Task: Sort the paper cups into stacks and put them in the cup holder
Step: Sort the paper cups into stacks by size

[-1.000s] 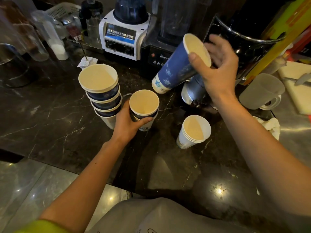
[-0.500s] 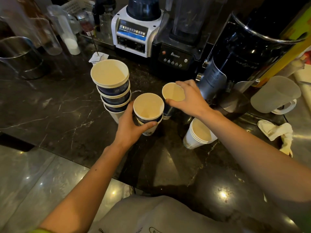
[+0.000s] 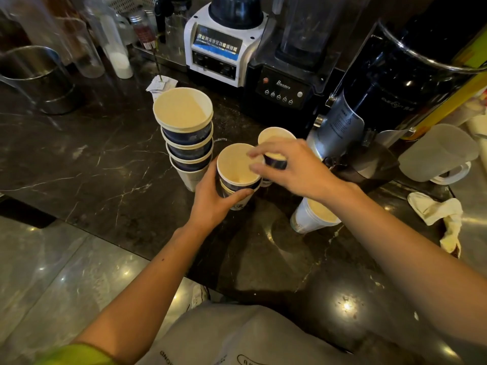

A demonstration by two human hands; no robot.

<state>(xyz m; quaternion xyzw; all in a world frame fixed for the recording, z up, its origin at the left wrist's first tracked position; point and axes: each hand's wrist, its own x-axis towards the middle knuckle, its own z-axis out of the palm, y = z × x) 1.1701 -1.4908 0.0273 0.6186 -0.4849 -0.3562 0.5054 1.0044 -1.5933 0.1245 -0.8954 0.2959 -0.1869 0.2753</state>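
Head view: left hand [image 3: 210, 204] grips nested blue cups [image 3: 237, 172], all empty.

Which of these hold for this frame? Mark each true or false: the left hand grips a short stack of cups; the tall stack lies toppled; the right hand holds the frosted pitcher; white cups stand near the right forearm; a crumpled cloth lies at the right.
1. The left hand grips a short cup stack. True.
2. The tall stack lies toppled. False: it stands upright.
3. The right hand holds the frosted pitcher. False: it hovers over the cups, apart from the pitcher.
4. White cups stand near the right forearm. True.
5. A crumpled cloth lies at the right. True.
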